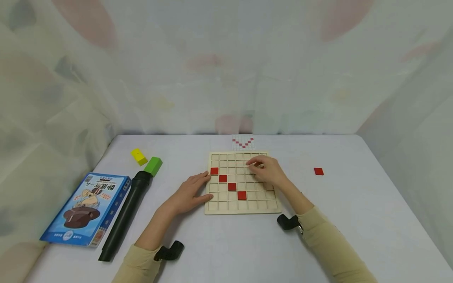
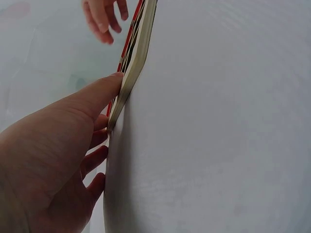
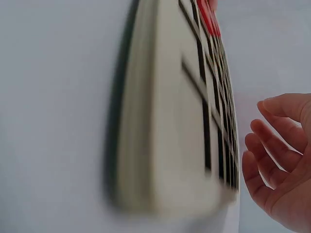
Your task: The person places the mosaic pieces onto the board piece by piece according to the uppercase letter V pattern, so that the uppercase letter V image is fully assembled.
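Note:
A pale wooden grid board (image 1: 260, 205) lies on the white table, with several red square tiles (image 1: 231, 186) set in a slanting line across its cells. My left hand (image 1: 189, 192) steadies the board's left side, thumb and fingers touching its edge; the left wrist view shows the thumb (image 2: 99, 92) against the rim. Over the upper right part of the board hovers my right hand (image 1: 267, 169), fingers loosely bent. In the right wrist view its thumb and index finger (image 3: 286, 128) come close together, with no tile visible between them. One loose red tile (image 1: 319, 171) lies to the right.
Behind the board is a small card (image 1: 243, 142) printed with red squares in a V. On the left lie a blue illustrated box (image 1: 86, 210), a black tube (image 1: 125, 216), a green block (image 1: 153, 166) and a yellow block (image 1: 139, 156). Curtains surround the table.

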Demonstrator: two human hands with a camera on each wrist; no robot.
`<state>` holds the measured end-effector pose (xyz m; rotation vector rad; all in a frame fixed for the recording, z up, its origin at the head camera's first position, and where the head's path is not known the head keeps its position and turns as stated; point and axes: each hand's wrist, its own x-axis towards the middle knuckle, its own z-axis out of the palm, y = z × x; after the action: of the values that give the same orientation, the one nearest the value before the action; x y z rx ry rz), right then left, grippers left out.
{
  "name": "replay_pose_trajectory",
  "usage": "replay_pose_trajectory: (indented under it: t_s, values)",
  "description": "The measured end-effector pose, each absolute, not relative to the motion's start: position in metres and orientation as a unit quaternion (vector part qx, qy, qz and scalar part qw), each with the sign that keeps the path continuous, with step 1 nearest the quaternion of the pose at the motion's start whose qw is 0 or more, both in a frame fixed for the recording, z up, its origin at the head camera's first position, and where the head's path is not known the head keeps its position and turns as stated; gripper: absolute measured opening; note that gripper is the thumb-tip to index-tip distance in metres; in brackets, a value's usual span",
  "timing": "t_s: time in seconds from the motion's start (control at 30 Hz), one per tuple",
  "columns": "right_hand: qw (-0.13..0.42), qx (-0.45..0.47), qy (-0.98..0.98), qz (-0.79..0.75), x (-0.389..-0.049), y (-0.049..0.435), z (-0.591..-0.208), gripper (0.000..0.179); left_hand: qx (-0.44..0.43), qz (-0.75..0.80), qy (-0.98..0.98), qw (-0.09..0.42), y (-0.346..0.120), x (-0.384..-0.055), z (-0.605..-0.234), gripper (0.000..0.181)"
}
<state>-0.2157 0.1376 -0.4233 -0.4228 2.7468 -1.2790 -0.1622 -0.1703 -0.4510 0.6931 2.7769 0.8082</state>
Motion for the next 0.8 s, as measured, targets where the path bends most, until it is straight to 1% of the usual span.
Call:
replay_pose_trajectory:
  t_s: [0.33,0.8]
  values:
    - [0.05,-0.059,0.914,-0.398,-0.212,0.204,-0.429,0.023,0.228,0.275,0.93,0.084,-0.171,-0.161,-0.451,0.073]
    - [0.03,-0.019,0.929,-0.369,-0.193,0.269,-0.424,0.028,0.229,0.278,0.929,0.084,-0.171,-0.162,-0.452,0.073]
